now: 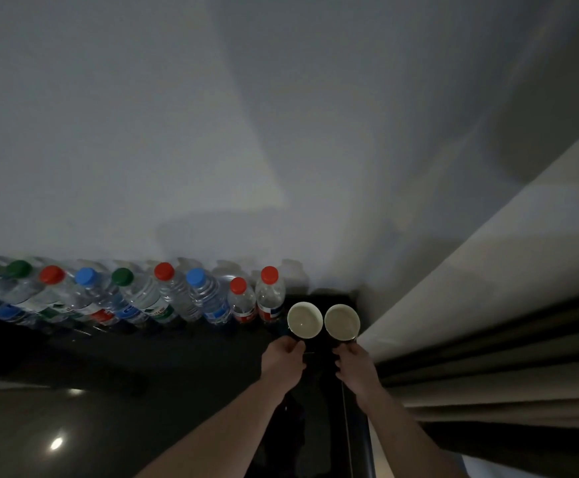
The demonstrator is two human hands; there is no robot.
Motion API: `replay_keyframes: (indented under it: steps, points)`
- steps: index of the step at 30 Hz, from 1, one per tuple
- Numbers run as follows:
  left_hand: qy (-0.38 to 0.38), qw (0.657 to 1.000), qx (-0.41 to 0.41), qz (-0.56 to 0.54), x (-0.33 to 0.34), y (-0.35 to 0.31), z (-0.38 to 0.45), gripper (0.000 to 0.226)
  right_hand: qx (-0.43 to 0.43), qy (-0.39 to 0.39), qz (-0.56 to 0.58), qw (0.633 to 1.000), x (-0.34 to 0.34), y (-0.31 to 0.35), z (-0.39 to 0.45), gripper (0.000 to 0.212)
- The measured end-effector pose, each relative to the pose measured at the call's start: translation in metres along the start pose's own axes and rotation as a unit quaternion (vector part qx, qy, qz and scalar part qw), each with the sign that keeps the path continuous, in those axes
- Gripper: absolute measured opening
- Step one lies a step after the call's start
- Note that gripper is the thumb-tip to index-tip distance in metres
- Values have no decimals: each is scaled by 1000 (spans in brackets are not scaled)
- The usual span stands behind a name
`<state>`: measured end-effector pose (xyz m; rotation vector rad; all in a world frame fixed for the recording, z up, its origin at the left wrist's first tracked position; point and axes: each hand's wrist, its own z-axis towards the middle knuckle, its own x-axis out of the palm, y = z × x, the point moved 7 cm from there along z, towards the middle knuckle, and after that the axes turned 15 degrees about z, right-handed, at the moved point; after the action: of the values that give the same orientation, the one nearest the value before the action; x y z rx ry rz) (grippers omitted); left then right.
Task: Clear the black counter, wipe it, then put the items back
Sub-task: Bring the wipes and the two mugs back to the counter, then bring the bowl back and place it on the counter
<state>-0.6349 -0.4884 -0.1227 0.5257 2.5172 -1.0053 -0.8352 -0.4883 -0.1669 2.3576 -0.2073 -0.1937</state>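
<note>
Dim grey wall (pixel 281 132) and a pale curtain (pixel 471 305) frame the black table (pixel 184 353), where a row of capped water bottles (pixel 136 298) lines the back edge, out past my fingertips and to their left. I reach both hands for two white-lined mugs standing side by side in the corner. My left hand (pixel 282 360) has its fingers curled at the near side of the left mug (pixel 304 320); my right hand (pixel 357 365) does the same at the right mug (pixel 342 321). Whether each pinch has closed on a handle I cannot tell in this gloom. Both mugs sit just beyond my fingertips, rims nearly touching. I judge it best to settle each grip, then move straight up so neither mug knocks its neighbour or the nearest bottle.
</note>
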Motion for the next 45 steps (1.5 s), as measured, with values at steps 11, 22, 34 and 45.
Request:
replay_keyframes:
  steps: [11,22,34,45]
  points:
    - [27,999,-23,-33,10,2,9,25,-33,0,-130,991,-6,22,-19,31]
    - [69,992,49,92,-52,46,-68,33,-159,-21,-194,968,1,29,-119,40]
    - [-124,945,149,264,-245,216,-245,36,-188,233,-349,888,158,0,-307,52]
    - [-278,913,113,277,-408,411,-405,52,-255,366,-450,773,344,-81,-503,58]
